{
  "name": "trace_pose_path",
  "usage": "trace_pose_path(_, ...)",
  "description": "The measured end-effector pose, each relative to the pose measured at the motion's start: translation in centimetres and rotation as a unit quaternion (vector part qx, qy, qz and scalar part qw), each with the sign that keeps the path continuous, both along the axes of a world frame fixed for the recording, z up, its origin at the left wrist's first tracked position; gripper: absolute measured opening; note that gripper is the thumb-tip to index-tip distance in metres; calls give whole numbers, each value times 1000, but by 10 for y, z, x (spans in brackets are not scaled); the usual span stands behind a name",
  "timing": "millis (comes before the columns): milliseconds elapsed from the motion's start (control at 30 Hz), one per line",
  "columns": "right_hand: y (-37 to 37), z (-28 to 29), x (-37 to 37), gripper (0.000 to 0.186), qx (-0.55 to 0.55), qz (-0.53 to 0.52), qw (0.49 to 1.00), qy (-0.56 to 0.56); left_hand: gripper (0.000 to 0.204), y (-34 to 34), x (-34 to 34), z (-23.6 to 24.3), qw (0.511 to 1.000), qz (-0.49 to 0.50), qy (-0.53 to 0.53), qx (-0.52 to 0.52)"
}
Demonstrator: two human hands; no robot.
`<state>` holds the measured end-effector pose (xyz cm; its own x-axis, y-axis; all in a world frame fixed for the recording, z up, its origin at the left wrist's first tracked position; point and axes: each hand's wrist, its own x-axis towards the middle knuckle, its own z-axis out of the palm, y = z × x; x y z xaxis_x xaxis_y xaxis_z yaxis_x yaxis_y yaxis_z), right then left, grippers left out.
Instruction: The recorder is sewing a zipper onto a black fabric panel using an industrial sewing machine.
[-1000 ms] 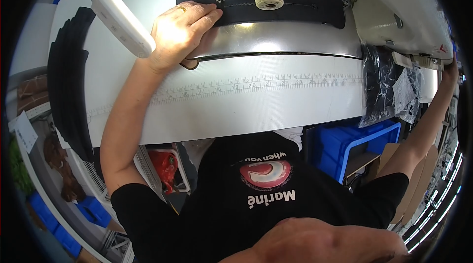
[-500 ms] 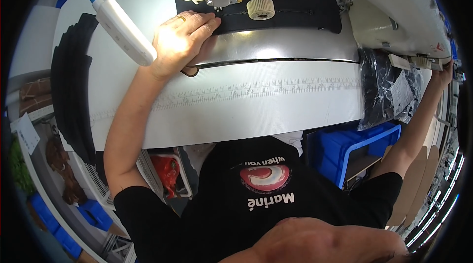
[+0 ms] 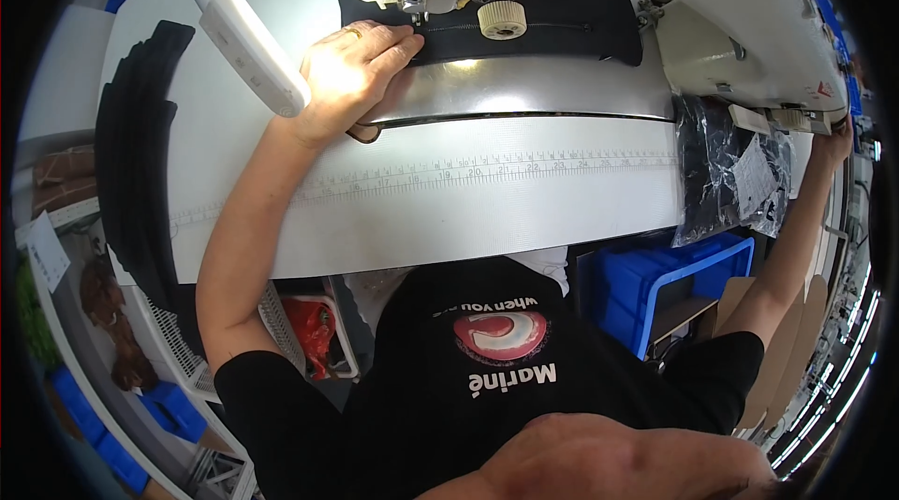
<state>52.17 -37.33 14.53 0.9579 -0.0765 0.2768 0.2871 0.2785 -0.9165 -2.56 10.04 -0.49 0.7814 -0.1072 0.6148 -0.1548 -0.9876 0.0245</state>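
My left hand point(image 3: 351, 79) lies palm down, its fingers stretched forward close together on a piece of black fabric point(image 3: 562, 8). The fingertips rest just beside the presser foot point(image 3: 418, 18) of a sewing machine point(image 3: 698, 46). A thin, zipper-like line point(image 3: 552, 26) runs along the fabric to the right of the foot. At the far right, my right hand point(image 3: 832, 146) reaches to the end of the machine's body; its fingers are mostly hidden there. A cream ribbed knob point(image 3: 502, 21) hangs in front of the fabric.
A white lamp point(image 3: 253, 51) on a blue cable hangs above my left wrist. Stacked black cloth point(image 3: 140, 144) drapes over the table's left edge. A clear plastic bag point(image 3: 730, 172) lies at the right, above a blue bin point(image 3: 623, 289). A printed ruler point(image 3: 468, 170) crosses the white tabletop.
The whole view has shifted slightly. My left hand stays on the black fabric by the presser foot, and my right hand stays at the machine's right end.
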Motion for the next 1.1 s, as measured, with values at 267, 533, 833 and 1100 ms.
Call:
trace_pose_path(267,-3,-15,8,45,-85,-29,996,-3,34,0,0,2,1000,-2,12,10)
trace_pose_path(533,148,-10,-270,18,-224,54,809,-540,36,-4,-3,1,1000,9,-5,-11)
trace_pose_path(833,309,-165,-362,34,-447,365,648,-498,33,-8,-7,-4,999,7,-27,-46)
trace_pose_path(1100,316,-156,-374,33,-413,309,678,-524,31,-6,-6,-5,997,11,19,-68)
